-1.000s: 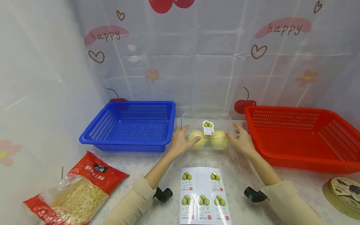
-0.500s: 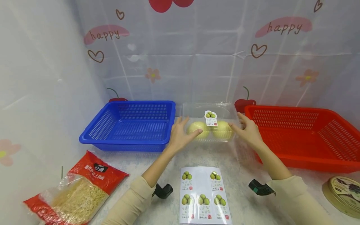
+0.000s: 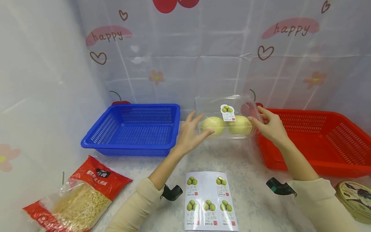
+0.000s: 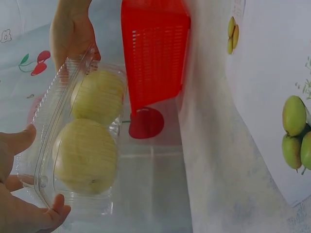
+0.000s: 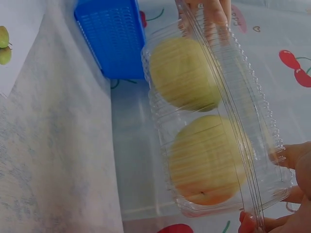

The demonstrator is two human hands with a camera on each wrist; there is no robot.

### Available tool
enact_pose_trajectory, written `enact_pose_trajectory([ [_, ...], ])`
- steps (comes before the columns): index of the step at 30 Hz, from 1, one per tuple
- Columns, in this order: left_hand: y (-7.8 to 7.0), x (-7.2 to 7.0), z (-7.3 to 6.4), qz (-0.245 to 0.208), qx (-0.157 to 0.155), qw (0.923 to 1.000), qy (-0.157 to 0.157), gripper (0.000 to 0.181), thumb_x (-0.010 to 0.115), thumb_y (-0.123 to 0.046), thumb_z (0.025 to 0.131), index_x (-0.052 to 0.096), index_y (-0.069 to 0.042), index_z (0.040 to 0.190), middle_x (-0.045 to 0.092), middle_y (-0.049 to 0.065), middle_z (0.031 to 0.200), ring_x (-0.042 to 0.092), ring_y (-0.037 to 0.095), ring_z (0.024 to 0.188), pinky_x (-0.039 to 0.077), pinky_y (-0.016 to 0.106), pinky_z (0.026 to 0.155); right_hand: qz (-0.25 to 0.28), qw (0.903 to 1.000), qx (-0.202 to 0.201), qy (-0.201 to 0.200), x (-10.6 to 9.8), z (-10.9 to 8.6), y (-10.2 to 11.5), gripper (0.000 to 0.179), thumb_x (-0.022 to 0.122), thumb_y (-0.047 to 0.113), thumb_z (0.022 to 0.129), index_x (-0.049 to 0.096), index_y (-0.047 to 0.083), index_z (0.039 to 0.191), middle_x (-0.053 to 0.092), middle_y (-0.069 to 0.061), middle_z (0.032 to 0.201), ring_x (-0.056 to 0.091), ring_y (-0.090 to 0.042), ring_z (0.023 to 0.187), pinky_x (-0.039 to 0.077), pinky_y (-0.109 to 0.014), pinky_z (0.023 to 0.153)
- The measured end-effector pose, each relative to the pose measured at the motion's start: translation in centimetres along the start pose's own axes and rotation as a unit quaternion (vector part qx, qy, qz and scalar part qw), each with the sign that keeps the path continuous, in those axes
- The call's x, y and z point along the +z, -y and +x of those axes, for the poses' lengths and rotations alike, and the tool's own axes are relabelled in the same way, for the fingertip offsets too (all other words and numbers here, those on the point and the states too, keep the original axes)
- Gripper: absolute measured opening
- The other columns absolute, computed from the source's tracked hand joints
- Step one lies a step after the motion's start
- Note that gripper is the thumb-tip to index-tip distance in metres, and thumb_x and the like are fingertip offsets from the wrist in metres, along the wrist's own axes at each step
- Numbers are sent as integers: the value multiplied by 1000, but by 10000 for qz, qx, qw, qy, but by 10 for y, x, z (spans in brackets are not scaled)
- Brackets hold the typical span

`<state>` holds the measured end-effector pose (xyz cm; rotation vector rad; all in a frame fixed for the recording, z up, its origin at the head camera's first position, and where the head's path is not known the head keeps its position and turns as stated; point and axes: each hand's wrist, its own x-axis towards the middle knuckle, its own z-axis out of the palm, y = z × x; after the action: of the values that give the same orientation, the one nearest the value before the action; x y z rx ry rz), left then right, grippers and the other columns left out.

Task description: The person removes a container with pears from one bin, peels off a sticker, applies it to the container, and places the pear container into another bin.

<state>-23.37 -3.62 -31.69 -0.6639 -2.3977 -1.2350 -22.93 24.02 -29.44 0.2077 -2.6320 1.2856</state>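
Observation:
A clear plastic clamshell box (image 3: pixel 210 105) with two round, pale yellow-green fruits (image 3: pixel 213 125) inside is held up at the back, tilted with its lid facing me. On the lid is a white sticker (image 3: pixel 228 112) with green fruit pictures. My right hand (image 3: pixel 271 125) grips the box's right end, thumb in front and fingers at the far edge. At the left end, my left hand (image 3: pixel 189 133) holds it with fingers spread and thumb across the front corner. The right wrist view shows the left fingertips (image 5: pixel 214 14) against the box's end.
A blue basket (image 3: pixel 130 146) stands left of the box, a red basket (image 3: pixel 313 167) on the right, partly behind my right hand. A sticker sheet (image 3: pixel 207 190) lies in front. A bag of pasta (image 3: pixel 84 203) lies front left; a round tin (image 3: pixel 356 199) sits front right.
Both hands have raised the box and carried it to the right, toward the red basket. It now slopes slightly, right end higher. Baskets, sheet, bag and tin have stayed put.

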Motion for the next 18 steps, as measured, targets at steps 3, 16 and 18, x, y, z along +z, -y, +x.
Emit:
enact_pose_trajectory([
  [3,-4,5,3,-246,298,9989,-247,60,77,-21,78,54,5,127,39,28,140,35,41,132,37,55,101,24,10000,13,-66,-10,0,-1,70,53,39,93,26,5,148,41,-35,134,48,-45,111,43,-10,62],
  [16,-26,32,18,-890,1004,9898,-477,46,77,-10,77,61,5,117,56,21,127,37,36,132,41,49,100,86,9989,390,-243,-56,-3,-17,71,55,40,92,25,11,149,29,-33,144,35,-44,121,40,-5,61],
  [18,-29,36,19,-927,1031,9895,-414,46,77,-10,77,61,4,117,54,23,129,38,35,132,46,42,95,22,9987,403,-319,-63,-5,-22,69,55,39,93,26,12,149,31,-32,143,42,-32,115,40,-6,62],
])
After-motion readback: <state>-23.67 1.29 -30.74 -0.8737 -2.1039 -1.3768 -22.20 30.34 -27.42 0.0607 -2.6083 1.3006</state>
